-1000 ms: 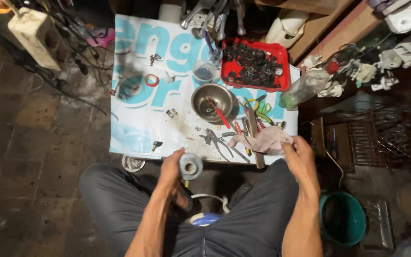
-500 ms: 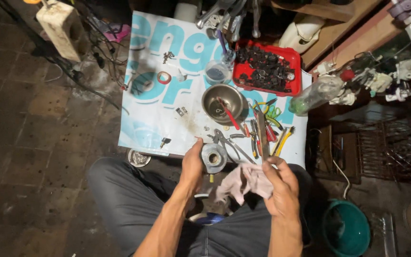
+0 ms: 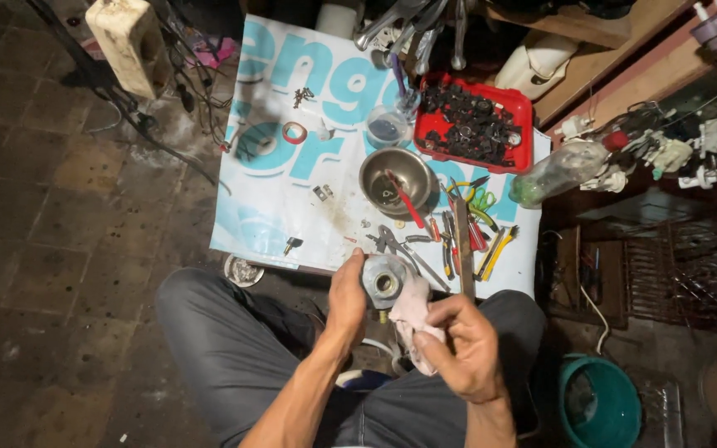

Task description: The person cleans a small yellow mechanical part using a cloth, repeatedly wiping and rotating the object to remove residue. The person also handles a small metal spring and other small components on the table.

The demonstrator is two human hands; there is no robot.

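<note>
The left hand (image 3: 347,300) is wrapped around a round metal part (image 3: 383,280), fingers curled tight on its side so its open bore faces up toward the camera, held over the lap just at the near edge of the sheet (image 3: 284,199). The right hand (image 3: 464,344) pinches a pale rag (image 3: 415,311) between thumb and fingers, the cloth bunched against the part's lower right side; that grip leaves the bore and rim open to view while the rag touches the body. The person sits on the floor with both knees drawn up, so the part stays close to the tools. Just beyond it on the sheet lie pliers (image 3: 400,246) and a row of screwdrivers (image 3: 458,236), within easy reach. Farther off stand a steel bowl (image 3: 396,176), a red tray (image 3: 473,124) of dark small parts, and a tape roll (image 3: 295,132). A teal bucket (image 3: 599,402) sits by the right knee.
</note>
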